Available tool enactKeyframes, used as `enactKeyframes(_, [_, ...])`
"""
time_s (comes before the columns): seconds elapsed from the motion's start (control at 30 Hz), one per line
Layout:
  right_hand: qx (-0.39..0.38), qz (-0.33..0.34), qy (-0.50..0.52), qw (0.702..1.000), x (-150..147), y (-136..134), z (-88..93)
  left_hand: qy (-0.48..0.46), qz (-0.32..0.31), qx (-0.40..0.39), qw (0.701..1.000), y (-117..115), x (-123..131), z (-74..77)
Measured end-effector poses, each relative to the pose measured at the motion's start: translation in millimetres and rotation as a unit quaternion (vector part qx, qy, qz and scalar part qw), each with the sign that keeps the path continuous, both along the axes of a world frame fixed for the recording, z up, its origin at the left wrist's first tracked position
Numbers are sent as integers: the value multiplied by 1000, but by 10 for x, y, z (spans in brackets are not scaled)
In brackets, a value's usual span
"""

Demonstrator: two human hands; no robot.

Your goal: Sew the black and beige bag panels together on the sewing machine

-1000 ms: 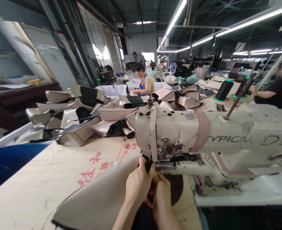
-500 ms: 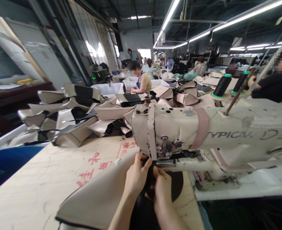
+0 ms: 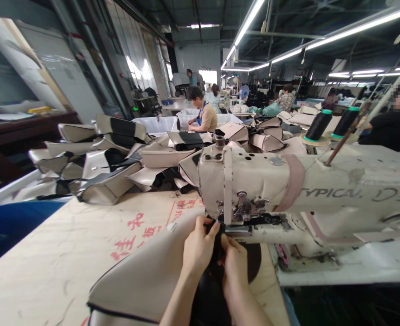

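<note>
My left hand (image 3: 198, 246) and my right hand (image 3: 234, 262) sit close together just below the needle area of a beige sewing machine (image 3: 288, 194). Both pinch the seam of a workpiece made of a beige leather-like panel (image 3: 145, 276) and a black panel (image 3: 250, 260). The left fingers press the beige edge toward the presser foot, the right fingers hold the black part beside it. The needle itself is hidden behind the machine head and my fingers.
A heap of finished beige-and-black covers (image 3: 115, 158) lies at the far side of the wooden table (image 3: 50, 253). Two black thread cones (image 3: 318, 127) stand behind the machine. A blue bin (image 3: 6, 226) is at the left. Other people work at tables further back.
My hands and the workpiece stay at the needle, with the fingers shifting slightly forward. The view has swung a little to the left and right again.
</note>
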State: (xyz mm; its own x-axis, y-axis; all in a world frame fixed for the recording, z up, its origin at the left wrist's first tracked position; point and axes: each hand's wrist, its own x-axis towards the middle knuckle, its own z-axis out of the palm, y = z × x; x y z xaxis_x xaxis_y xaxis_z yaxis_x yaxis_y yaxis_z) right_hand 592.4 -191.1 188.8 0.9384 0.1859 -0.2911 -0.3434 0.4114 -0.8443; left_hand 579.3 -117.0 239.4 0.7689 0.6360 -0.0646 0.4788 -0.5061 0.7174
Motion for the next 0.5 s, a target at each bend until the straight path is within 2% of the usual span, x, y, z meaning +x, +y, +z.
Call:
enactKeyframes(0.2, [20, 4, 23, 1000, 17, -12, 0, 4, 1, 16, 1000, 13, 8, -35])
enactKeyframes(0.5, [10, 5, 7, 1000, 19, -18, 27, -2, 5, 27, 1000, 28, 10, -53])
